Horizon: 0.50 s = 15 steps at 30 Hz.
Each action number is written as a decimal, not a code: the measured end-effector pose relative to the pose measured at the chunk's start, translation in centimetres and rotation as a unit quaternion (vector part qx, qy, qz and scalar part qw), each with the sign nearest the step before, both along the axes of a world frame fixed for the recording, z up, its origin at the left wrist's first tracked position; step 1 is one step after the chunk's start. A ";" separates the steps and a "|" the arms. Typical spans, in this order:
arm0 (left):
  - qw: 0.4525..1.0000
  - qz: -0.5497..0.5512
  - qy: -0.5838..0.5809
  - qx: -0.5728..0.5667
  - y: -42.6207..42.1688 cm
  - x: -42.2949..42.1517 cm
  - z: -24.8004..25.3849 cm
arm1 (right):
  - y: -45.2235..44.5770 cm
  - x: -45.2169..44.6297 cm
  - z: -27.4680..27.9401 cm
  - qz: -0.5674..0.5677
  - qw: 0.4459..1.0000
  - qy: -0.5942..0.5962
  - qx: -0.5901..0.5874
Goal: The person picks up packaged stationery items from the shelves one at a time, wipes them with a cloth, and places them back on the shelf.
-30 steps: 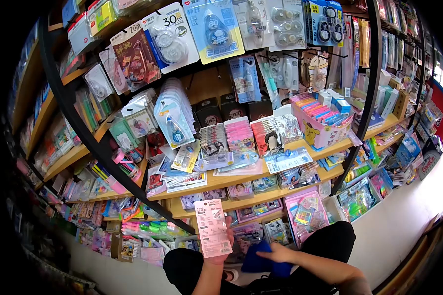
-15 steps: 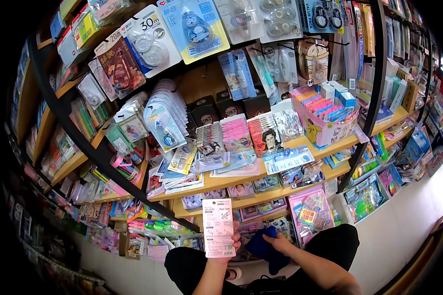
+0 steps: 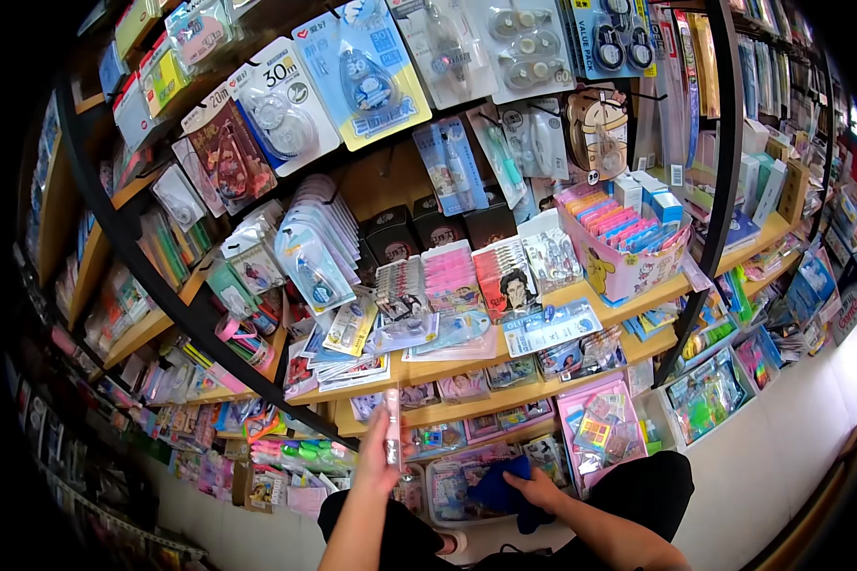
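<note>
My left hand (image 3: 377,459) is closed around a pink-and-white glue tape package (image 3: 393,419), held upright and seen almost edge-on below the shelf front. In my right hand (image 3: 541,489), low on the right above my knee, a dark blue cloth (image 3: 501,487) is gripped and hangs down in folds. Behind the package, flat blister packs (image 3: 352,369) lie in a loose pile on the wooden shelf (image 3: 448,366). Upright rows of small pink packs (image 3: 450,279) stand farther back.
Carded tape dispensers (image 3: 367,81) hang from hooks above. A pink character box (image 3: 633,259) full of packets stands at the shelf's right. Black metal posts (image 3: 709,238) frame the rack. Below are a white bin (image 3: 443,519) and a pink tray (image 3: 581,462) of packets.
The glue tape package has turned from showing its printed back to nearly edge-on and moved slightly left with my left hand. My right hand and the blue cloth have shifted slightly left.
</note>
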<state>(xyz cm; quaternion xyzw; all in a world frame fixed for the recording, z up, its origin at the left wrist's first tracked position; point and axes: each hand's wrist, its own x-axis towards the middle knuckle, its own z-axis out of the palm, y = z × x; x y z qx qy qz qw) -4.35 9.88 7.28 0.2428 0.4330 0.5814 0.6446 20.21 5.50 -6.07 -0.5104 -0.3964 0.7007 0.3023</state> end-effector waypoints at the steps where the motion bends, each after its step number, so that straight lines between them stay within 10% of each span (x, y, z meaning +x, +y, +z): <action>1: 0.993 0.060 0.103 0.001 0.5 0.2 2.0 | 0.0 0.0 0.0 0.006 1.000 0.001 -0.003; 8: 0.935 0.105 0.317 0.121 6.3 -4.4 5.2 | 0.1 -0.4 -0.9 0.002 0.999 0.032 0.012; 15: 0.673 0.185 0.677 0.233 13.9 -8.0 5.7 | 0.3 -0.4 -3.8 0.021 1.000 0.011 0.007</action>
